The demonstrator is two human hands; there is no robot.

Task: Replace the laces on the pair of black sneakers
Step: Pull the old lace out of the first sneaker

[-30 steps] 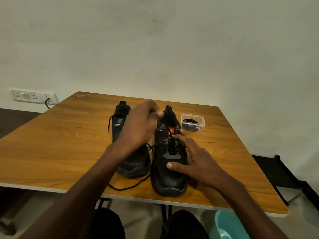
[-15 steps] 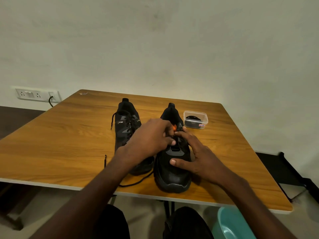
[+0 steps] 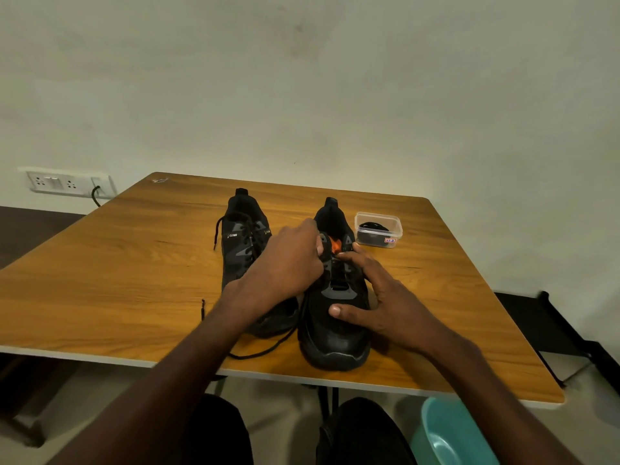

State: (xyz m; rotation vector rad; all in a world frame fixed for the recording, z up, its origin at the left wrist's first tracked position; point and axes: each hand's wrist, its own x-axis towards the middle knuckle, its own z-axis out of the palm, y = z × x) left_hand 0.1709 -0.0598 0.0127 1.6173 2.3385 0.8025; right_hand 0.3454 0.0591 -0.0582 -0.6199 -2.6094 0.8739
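Two black sneakers stand side by side on the wooden table (image 3: 117, 290), toes toward me. The left sneaker (image 3: 243, 236) is still laced, one lace end hanging over its left side. My left hand (image 3: 288, 260) is over the right sneaker (image 3: 335, 330), its fingers curled at the lace near the orange tongue. My right hand (image 3: 379, 303) holds that sneaker from the right, thumb pressed on the toe, fingertips at the eyelets. A loose black lace (image 3: 265, 347) trails from the right sneaker across the table to the front edge.
A small clear plastic box (image 3: 378, 229) with black laces inside stands just right of the right sneaker's heel. A wall socket (image 3: 67, 182) with a plugged cable is at the left. A teal bowl (image 3: 449, 434) sits on the floor below the table's front edge.
My left hand came down from a raised pull above the shoes to the right sneaker's eyelets. The loose lace now lies slack on the table. My right hand kept its hold.
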